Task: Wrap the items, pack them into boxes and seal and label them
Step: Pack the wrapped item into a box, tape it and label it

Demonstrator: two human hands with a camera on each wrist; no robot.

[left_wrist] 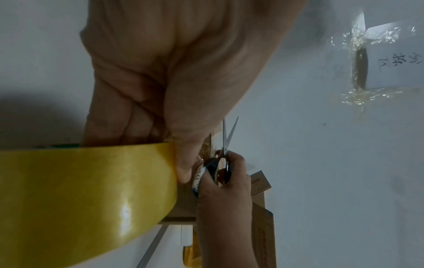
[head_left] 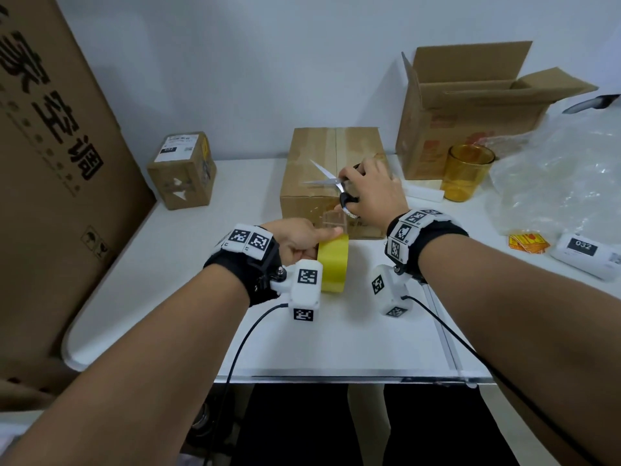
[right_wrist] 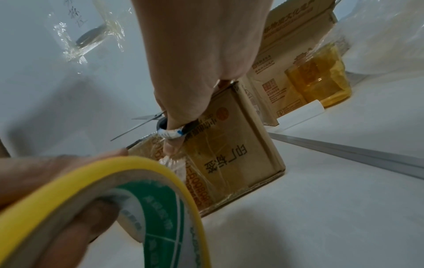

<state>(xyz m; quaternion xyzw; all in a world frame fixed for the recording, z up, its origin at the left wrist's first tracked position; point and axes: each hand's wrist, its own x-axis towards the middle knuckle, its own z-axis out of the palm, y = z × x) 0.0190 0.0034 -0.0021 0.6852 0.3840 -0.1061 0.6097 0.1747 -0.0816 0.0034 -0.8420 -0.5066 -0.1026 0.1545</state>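
Observation:
A closed cardboard box [head_left: 312, 169] stands mid-table, with clear tape running over its top and down its near face [right_wrist: 231, 157]. My left hand [head_left: 299, 240] grips a yellow tape roll [head_left: 332, 264] just in front of the box, fingers inside the core and thumb on the rim. A short strip of clear tape [head_left: 334, 218] stretches from the roll to the box. My right hand [head_left: 369, 190] holds scissors [head_left: 331, 181] with blades apart over the box's near top edge. The roll [left_wrist: 87, 195] and scissors [left_wrist: 226, 143] also show in the left wrist view, the roll [right_wrist: 128, 204] in the right wrist view.
A small labelled box [head_left: 183, 169] sits at the left, a big carton [head_left: 50, 179] leans beside the table. At the right stand an open box [head_left: 470, 105], an amber glass [head_left: 468, 171], bubble wrap [head_left: 564, 176], red stickers [head_left: 528, 243] and a label printer [head_left: 586, 252].

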